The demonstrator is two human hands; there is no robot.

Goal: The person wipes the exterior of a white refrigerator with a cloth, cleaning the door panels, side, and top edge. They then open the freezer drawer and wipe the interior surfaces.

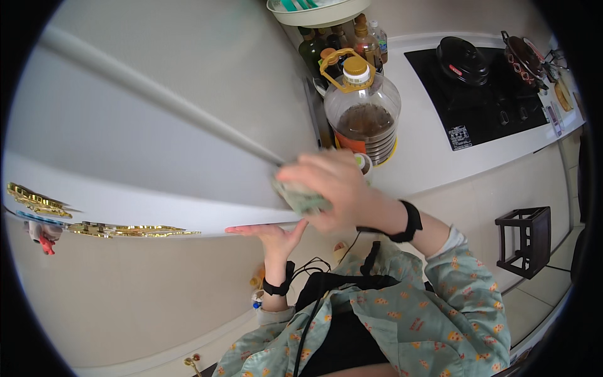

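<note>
A crumpled pale-green cloth (304,197) is in my right hand (341,186), which is blurred. Cloth and fingers are at the near corner of a tall white cabinet-like body (155,155), probably a refrigerator. My left hand (275,238) lies with fingers stretched along the front edge of the white body, thumb apart, holding nothing. Just beyond my right hand, a large clear plastic jug (365,110) with a yellow cap and handle holds brown contents. Partly hidden behind my hand is a small white-lidded jar (362,162).
Bottles (362,42) crowd behind the jug under a round white tray (320,16). A black cooktop (485,99) bears a lidded black pan (462,61) and a pot (523,59). A dark stool (524,241) stands on the floor. Gold ornaments (134,230) line the white front.
</note>
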